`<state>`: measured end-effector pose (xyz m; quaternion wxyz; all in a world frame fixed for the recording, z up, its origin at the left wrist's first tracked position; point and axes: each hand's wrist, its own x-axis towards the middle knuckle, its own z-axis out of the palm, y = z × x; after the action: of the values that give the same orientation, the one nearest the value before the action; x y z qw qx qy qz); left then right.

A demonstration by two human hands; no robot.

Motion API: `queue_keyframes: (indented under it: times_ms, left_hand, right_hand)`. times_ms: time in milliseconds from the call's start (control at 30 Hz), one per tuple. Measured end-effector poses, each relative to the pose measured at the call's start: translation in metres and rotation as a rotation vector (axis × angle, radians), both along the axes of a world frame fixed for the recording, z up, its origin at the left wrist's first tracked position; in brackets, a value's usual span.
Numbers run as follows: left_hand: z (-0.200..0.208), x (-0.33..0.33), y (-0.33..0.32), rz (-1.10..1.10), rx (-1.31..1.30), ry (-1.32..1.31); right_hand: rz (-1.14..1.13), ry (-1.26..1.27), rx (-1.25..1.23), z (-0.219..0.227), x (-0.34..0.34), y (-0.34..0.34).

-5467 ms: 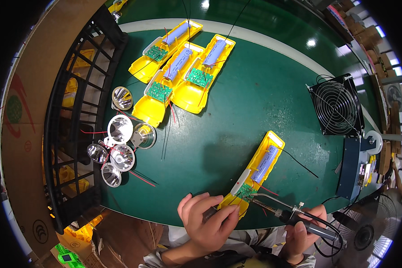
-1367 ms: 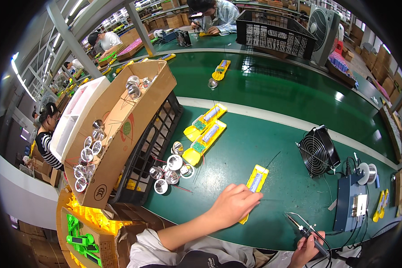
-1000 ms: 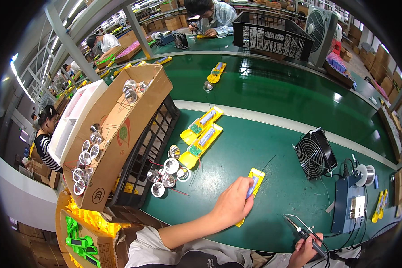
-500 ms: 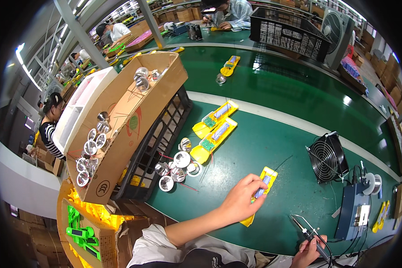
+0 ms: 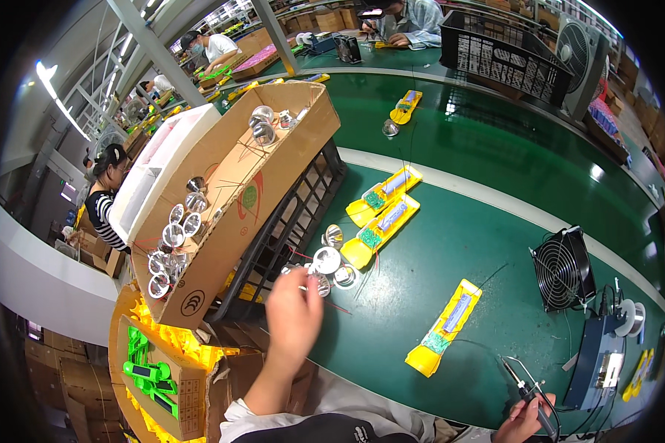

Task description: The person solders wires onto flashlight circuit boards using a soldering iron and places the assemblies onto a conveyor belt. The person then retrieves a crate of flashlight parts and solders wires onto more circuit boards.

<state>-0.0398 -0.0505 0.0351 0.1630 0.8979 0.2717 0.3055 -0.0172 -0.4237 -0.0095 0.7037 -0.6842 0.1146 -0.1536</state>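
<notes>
My left hand (image 5: pixel 294 314) is at the near side of a cluster of silver reflector cups (image 5: pixel 326 260) with thin red wires. Its fingers are curled down among the cups, and whatever lies between them is hidden. My right hand (image 5: pixel 526 419) grips a soldering iron (image 5: pixel 528 391) by its dark handle, with a thin curved metal tube beside the tip. Between my hands lies a yellow flashlight housing (image 5: pixel 423 360), holding a blue cylindrical battery (image 5: pixel 458 313) and a small green circuit board (image 5: pixel 436 342). Nothing touches that housing but its loose wires.
Two more yellow housings (image 5: pixel 360 251) lie beyond the cups. A cardboard box (image 5: pixel 229 229) with reflectors rests on a black crate (image 5: pixel 281 236) at left. At right stand a small black fan (image 5: pixel 564 269), a blue soldering station (image 5: pixel 592 362) and a solder spool (image 5: pixel 628 317). Co-workers sit farther off.
My left hand has left the battery in the near housing and moved left to the reflector cups. My right hand still holds the soldering iron. The whole view has shifted slightly.
</notes>
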Motion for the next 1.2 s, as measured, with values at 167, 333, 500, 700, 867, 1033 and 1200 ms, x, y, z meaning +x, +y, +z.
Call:
queue_keyframes:
  times_ms: [167, 333, 500, 700, 867, 1033, 1200]
  left_hand:
    - [0.017, 0.005, 0.022, 0.133, -0.02, 0.251]
    - [0.003, 0.008, 0.033, 0.008, -0.014, 0.205]
    - [-0.002, 0.015, 0.032, -0.032, -0.057, 0.18]
    - [0.004, 0.016, 0.029, 0.058, 0.111, 0.4]
    - [0.004, 0.017, 0.033, -0.036, 0.248, 0.482]
    - [0.002, 0.012, 0.038, -0.081, 0.044, 0.393]
    - [0.003, 0.005, 0.039, -0.135, -0.11, 0.304]
  right_hand:
    - [0.011, -0.006, -0.062, 0.0, 0.0, -0.001]
    - [-0.03, -0.137, -0.294, -0.017, -0.003, -0.015]
    - [-0.074, -0.044, 0.094, -0.005, -0.001, -0.005]
    - [0.066, -0.108, 0.093, -0.007, -0.003, -0.008]
    - [0.069, -0.113, 0.135, -0.012, -0.009, -0.012]
    - [0.003, -0.119, 0.136, -0.008, -0.009, -0.005]
    - [0.057, -0.088, 0.129, -0.012, -0.012, -0.01]
